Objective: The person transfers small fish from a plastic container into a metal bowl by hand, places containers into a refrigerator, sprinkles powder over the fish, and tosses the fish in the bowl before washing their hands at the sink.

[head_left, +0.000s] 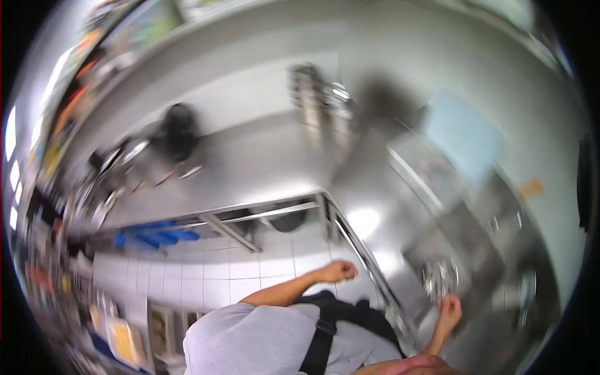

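My left hand (340, 271) is held in front of my body, above the tiled floor and beside the edge of the steel counter. Its fingers are curled in, and nothing shows in them. My right hand (450, 309) is over the steel surface on the right, fingers bent together. Whether it holds anything small is blurred. Just beyond it is a shiny round metal or clear container (440, 279); I cannot tell whether the hand touches it.
A steel counter (262, 165) runs ahead, bearing a black round object (179, 131) and blurred utensils. A pale blue board or lid (465, 137) is at the right wall. Blue items (156, 236) sit under the counter. A tray with yellow contents (125, 340) is lower left.
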`<state>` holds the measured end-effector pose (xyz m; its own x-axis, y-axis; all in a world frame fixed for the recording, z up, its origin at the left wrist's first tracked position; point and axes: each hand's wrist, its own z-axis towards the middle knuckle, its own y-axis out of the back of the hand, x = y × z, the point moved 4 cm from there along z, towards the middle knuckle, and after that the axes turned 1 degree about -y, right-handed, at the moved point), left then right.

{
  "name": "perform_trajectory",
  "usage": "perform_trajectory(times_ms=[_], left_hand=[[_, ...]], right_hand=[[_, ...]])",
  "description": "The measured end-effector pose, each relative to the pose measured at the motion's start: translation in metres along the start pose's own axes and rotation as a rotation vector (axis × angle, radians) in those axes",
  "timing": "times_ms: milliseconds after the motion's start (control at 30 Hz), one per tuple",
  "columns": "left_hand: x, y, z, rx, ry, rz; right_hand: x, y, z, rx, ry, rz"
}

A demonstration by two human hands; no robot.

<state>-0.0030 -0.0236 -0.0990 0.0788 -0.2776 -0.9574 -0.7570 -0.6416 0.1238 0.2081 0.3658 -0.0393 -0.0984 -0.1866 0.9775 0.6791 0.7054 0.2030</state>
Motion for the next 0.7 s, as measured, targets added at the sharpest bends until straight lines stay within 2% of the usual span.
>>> perform_trajectory(times_ms=[100,200,233,267,300,333,400,500,700], left_hand=[[0.057,0.053,-0.035,-0.279,0.137,0.138],[0.165,0.096,-0.111,-0.617,0.311,0.22],[0.211,0.106,-0.14,-0.445,0.202,0.947],[0.239,0.106,-0.186,-0.568,0.452,0.629],[0.278,0.102,-0.229,-0.501,0.633,0.695],[0.322,0.093,-0.278,-0.643,0.945,0.268],[0.368,0.059,-0.354,-0.381,0.934,0.815],[0.402,0.019,-0.448,-0.564,1.151,0.113],[0.441,-0.015,-0.509,-0.969,1.143,-0.562]], right_hand=[[-0.015,-0.073,0.085,0.206,0.023,0.147],[0.016,-0.151,0.12,0.392,0.083,0.189],[0.056,-0.186,0.111,0.447,0.113,0.167],[0.093,-0.22,0.1,0.501,0.144,0.14],[0.119,-0.254,0.089,0.569,0.137,0.149],[0.14,-0.29,0.075,0.633,0.129,0.158],[0.192,-0.363,0.034,0.819,0.212,0.174],[0.277,-0.464,-0.048,1.128,0.362,0.107],[0.413,-0.633,-0.198,1.348,1.088,-0.144]])
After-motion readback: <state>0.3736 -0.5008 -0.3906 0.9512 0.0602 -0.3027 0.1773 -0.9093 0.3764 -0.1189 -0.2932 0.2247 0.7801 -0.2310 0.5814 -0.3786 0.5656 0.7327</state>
